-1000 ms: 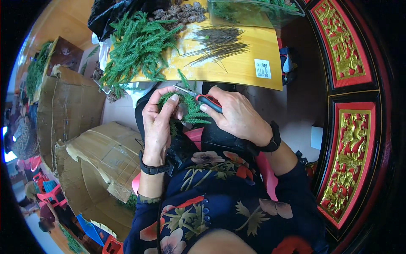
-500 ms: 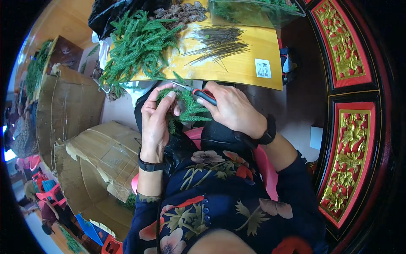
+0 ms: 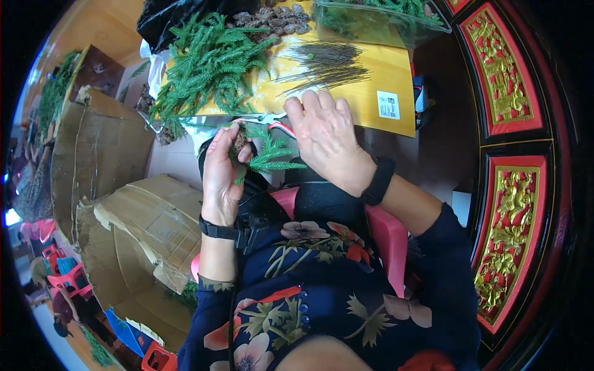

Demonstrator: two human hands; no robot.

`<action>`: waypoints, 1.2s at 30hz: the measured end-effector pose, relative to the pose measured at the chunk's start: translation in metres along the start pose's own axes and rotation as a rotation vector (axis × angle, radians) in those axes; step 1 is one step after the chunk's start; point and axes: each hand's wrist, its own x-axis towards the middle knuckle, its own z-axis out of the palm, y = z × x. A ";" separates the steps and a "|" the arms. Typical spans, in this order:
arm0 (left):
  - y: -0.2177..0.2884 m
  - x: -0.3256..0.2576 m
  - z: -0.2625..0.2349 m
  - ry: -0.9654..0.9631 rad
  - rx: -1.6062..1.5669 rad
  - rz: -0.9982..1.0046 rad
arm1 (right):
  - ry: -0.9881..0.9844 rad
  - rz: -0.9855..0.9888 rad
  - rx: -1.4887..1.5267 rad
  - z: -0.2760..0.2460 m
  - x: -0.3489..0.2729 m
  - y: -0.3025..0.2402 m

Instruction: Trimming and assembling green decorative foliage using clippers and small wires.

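Observation:
My left hand (image 3: 220, 162) is closed on a green artificial pine sprig (image 3: 273, 156), whose needles spread to the right below the table edge. A brown pine cone (image 3: 240, 141) sits among its fingers, against the sprig. In my right hand (image 3: 329, 137), palm down, is a pair of pliers (image 3: 265, 119) with red and black handles. The metal jaws point left, close to the left fingertips. Whether they grip anything is too small to make out. Both hands are over my lap, at the near edge of the yellow table (image 3: 365, 111).
On the table lie a heap of green sprigs (image 3: 210, 65), several pine cones (image 3: 288, 21) and a pile of thin dark wires (image 3: 334, 62). A clear bin (image 3: 396, 31) stands at the back right. An open cardboard box (image 3: 145, 216) is at left, carved red-gold panels (image 3: 510, 229) at right.
My right hand has rolled palm down and moved up with the pliers. The left hand has turned and shifted slightly left, and the pine cone shows more.

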 end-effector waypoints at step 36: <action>-0.003 -0.017 0.017 -0.017 0.390 0.432 | -1.015 0.161 1.136 -0.018 0.001 0.019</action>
